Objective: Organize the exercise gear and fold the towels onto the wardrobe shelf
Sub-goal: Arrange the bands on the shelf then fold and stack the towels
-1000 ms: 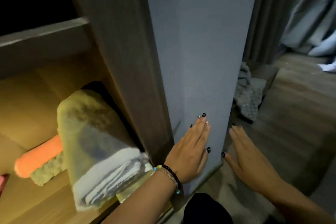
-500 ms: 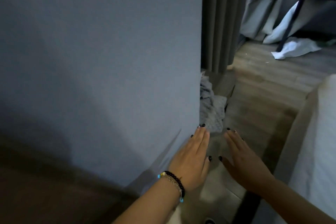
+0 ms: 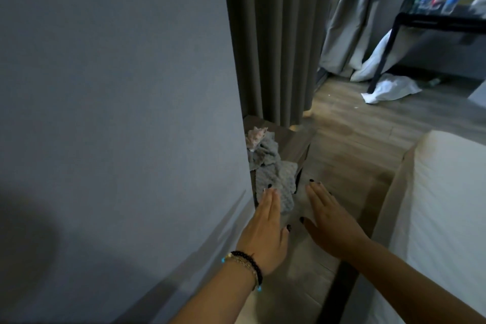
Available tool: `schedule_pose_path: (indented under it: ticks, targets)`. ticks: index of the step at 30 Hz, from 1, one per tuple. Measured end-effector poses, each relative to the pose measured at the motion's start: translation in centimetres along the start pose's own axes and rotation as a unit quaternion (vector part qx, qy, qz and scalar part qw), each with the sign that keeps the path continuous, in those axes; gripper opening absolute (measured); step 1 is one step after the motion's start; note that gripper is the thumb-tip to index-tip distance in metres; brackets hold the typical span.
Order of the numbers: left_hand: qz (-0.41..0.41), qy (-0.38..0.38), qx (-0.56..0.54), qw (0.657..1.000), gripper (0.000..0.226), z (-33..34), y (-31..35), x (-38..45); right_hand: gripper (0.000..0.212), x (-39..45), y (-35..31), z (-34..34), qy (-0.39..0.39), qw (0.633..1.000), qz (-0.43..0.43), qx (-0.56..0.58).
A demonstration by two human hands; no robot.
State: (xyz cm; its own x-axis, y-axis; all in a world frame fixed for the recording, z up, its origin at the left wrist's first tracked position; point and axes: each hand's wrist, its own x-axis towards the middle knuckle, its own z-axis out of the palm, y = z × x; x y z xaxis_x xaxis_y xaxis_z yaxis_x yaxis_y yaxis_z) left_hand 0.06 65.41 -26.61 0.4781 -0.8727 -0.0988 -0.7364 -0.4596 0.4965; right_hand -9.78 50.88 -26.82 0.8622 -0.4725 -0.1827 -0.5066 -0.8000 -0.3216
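Observation:
The grey wardrobe door (image 3: pixel 118 113) fills the left half of the head view and hides the shelf and its towels. My left hand (image 3: pixel 265 229), with a beaded bracelet on the wrist, lies flat with straight fingers at the door's right edge, low down. My right hand (image 3: pixel 328 221) hovers beside it with straight fingers and holds nothing. Just beyond my fingertips a crumpled grey textured towel (image 3: pixel 273 173) lies on a low dark wooden stand (image 3: pixel 294 142), with a pinkish seashell (image 3: pixel 256 137) behind it.
Dark grey curtains (image 3: pixel 276 39) hang behind the stand. A white bed (image 3: pixel 441 205) stands at the right. Wooden floor (image 3: pixel 355 134) runs between them. Farther back, a white cloth (image 3: pixel 389 89) lies on the floor under a black table (image 3: pixel 434 23) carrying several bottles.
The wardrobe door has swung across, so the shelf with the folded towels and orange roller is out of sight. My view has turned right toward the floor and bed. Both hands stay flat.

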Motion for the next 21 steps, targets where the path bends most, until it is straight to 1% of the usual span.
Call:
schedule_pose_path:
  ticks: [3,9,12,18,21]
  targets:
    - [-0.005,-0.001,-0.008,1.000,0.074,-0.1,-0.3,0.6,0.077,-0.3,0.5,-0.7,-0.001,1.000,0.016,-0.003]
    - [-0.017,-0.039,-0.021,0.999,0.074,0.6,-1.6,1.9,0.078,-0.6,2.6,-1.3,-0.053,0.996,0.050,-0.046]
    - [-0.018,-0.038,-0.025,0.999,0.075,1.3,-2.0,3.3,0.077,1.2,3.5,-1.3,-0.047,0.997,0.051,-0.038]
    - [-0.061,-0.049,-0.069,0.995,0.077,2.4,-1.7,8.3,0.076,8.3,5.3,-2.5,-0.054,0.998,0.008,-0.008]
    - [-0.082,-0.029,-0.081,0.993,0.078,3.4,-1.9,12.9,0.076,13.5,7.5,-3.4,-0.073,0.997,-0.033,-0.012]
